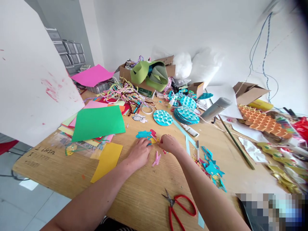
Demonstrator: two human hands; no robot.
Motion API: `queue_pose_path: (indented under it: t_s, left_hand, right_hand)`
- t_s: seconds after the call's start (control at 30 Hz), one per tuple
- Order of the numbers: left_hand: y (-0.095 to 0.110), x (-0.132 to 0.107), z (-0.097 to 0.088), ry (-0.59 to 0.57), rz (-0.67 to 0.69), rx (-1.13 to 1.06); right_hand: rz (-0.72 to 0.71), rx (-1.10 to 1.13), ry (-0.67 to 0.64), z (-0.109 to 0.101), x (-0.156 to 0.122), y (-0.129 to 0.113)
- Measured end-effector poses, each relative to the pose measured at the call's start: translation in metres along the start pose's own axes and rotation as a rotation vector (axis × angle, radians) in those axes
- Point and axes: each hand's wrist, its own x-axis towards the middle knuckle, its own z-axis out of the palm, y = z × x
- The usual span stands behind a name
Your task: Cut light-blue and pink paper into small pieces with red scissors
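Both my hands rest on the wooden table (144, 195) near its middle. My left hand (140, 153) lies knuckles up with its fingers curled down onto a small blue, red and yellow paper cut-out (145, 135). My right hand (169, 144) is closed in a pinch at the right edge of the same cut-out; what it pinches is too small to name. Pink paper scraps (156, 159) lie between my wrists. Red-handled scissors (178, 208) lie shut on the table near my right forearm.
A green sheet (98, 123) tops a stack of coloured paper at left, with a yellow sheet (107, 160) nearer. Blue scalloped paper discs (163, 117) lie beyond my hands. Blue cut-outs (212, 167) sit right. Boxes, a grey cylinder (215, 109) and orange paper work (262, 121) crowd the back.
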Motion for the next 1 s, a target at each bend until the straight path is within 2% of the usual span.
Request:
queue_pose_path:
  t_s: [0.23,0.53,0.8,0.9,1.0]
  left_hand:
    - [0.000,0.000,-0.001,-0.003,0.003,-0.005]
    - [-0.001,0.000,-0.001,-0.017,0.007,0.001]
    - [-0.002,0.000,0.002,-0.002,0.011,0.005]
    - [-0.002,0.000,0.001,-0.007,0.013,0.011]
    - [-0.002,0.000,0.000,-0.008,0.015,0.011]
  right_hand:
    - [-0.004,-0.006,-0.027,-0.004,0.004,-0.001]
    - [-0.075,0.167,-0.036,-0.013,-0.012,0.010]
    - [-0.122,0.300,-0.082,0.005,-0.024,0.014]
    - [-0.110,0.300,-0.044,0.011,-0.026,0.014]
    - [-0.077,0.289,0.054,0.010,-0.025,0.013]
